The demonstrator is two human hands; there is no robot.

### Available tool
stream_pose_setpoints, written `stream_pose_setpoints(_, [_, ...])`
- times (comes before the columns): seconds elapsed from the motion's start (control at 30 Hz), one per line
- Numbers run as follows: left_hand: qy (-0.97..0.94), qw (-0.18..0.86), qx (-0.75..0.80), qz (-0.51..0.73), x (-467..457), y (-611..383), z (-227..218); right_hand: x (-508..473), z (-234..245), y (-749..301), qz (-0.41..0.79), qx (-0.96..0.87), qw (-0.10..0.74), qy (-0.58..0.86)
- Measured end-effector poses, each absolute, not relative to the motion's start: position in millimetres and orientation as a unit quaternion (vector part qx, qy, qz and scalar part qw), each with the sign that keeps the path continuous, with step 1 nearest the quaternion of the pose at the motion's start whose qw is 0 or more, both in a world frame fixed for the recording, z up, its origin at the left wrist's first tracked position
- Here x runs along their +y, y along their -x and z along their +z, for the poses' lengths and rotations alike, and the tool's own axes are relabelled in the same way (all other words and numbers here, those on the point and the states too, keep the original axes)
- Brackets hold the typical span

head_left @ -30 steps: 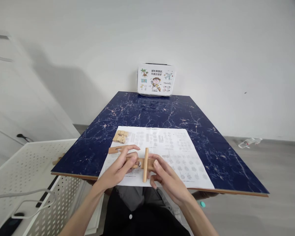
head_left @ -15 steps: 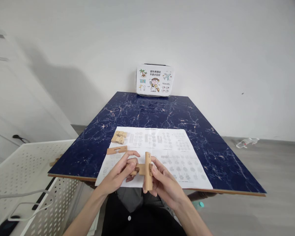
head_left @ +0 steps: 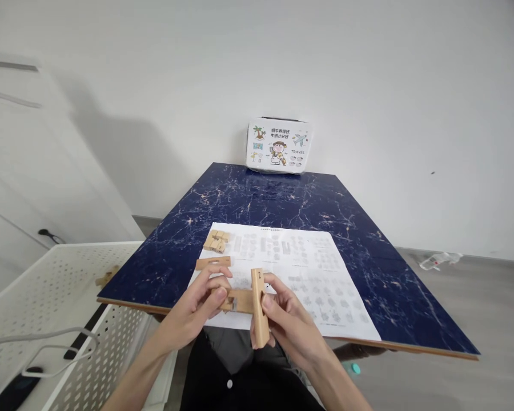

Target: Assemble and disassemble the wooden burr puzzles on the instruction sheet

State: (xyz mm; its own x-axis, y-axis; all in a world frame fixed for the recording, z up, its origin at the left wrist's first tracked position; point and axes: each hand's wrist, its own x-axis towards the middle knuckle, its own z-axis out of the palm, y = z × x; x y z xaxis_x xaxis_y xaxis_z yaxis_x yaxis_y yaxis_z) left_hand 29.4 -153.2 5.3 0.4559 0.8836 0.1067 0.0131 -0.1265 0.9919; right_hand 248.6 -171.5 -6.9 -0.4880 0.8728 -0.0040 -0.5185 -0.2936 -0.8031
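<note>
A wooden bar marked 2 [head_left: 260, 314] sits crosswise against a flat wooden piece [head_left: 243, 301], held near the worktop's [head_left: 167, 257] near edge. The right hand [head_left: 292, 317] closes thumb and fingers around the bar; the left hand [head_left: 200, 302] pinches the flat piece's other end. A slack pinch could drop either over that edge. A slotted strip [head_left: 205, 263] lies at the sheet's [head_left: 351, 302] left edge.
</note>
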Motion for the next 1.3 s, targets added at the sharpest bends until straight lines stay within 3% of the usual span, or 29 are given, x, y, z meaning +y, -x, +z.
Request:
stream_pose_setpoints(0.13, [-0.648, 0.529, 0.368, 0.405, -145.8, -16.5, 1.2, -171.3, -4.6, -258.3, 0.768, -0.356, 0.498, 0.190])
stream_pose_setpoints(0.23, [-0.668, 0.430, 0.460, 0.396, -135.8, -2.1, 2.3, -168.4, 1.2, -274.3, 0.722, -0.367, 0.545, 0.216])
stream_pose_setpoints(0.43, [-0.724, 0.232, 0.592, 0.268, -120.6, 9.8, 6.3, -150.6, 9.5, -281.5, 0.622, -0.528, 0.435, 0.381])
stream_pose_setpoints(0.67, [-0.710, 0.070, 0.683, 0.155, -116.1, 10.5, -6.3, -126.4, 4.1, -255.2, 0.545, -0.659, 0.344, 0.387])
stream_pose_setpoints(0.9, [-0.710, 0.043, 0.680, 0.179, -115.9, 19.2, -14.6, -110.4, -6.4, -209.3, 0.312, -0.824, 0.248, 0.402])
stream_pose_setpoints(1.07, [-0.708, 0.047, 0.658, 0.252, -122.4, 25.0, -15.5, -112.1, -18.8, -190.0, 0.141, -0.869, 0.279, 0.384])
stream_pose_setpoints(1.17, [-0.741, 0.047, 0.607, 0.283, -129.7, 23.1, -14.4, -122.9, -24.4, -202.8, 0.138, -0.850, 0.347, 0.371])
stream_pose_setpoints(1.3, [-0.806, 0.047, 0.527, 0.264, -135.2, 17.8, -17.2, -141.9, -31.2, -243.1, 0.232, -0.798, 0.401, 0.385])
